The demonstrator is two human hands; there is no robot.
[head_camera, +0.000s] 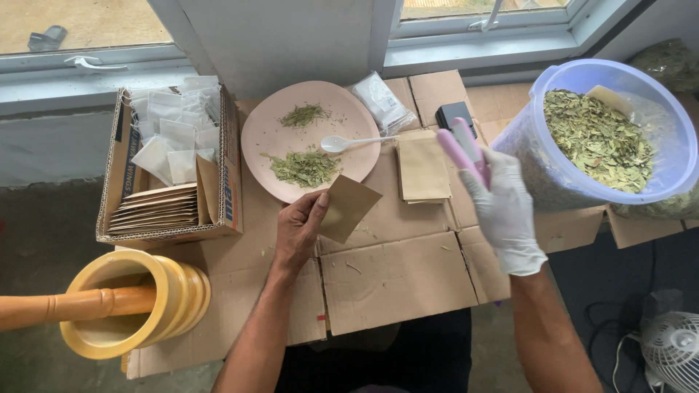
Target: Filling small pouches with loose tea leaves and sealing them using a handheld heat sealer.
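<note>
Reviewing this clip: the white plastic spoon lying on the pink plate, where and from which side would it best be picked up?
Probably by the handle. The white spoon lies flat with its bowl near the middle of the pink plate, between two heaps of dried leaves, while its thin handle points right, past the rim. Coming from the right, pinching the handle end, should avoid touching the leaves.

Home herb-packing corner, flattened cardboard (397,280) on floor, windows (80,29), sachet box (171,164)
</note>
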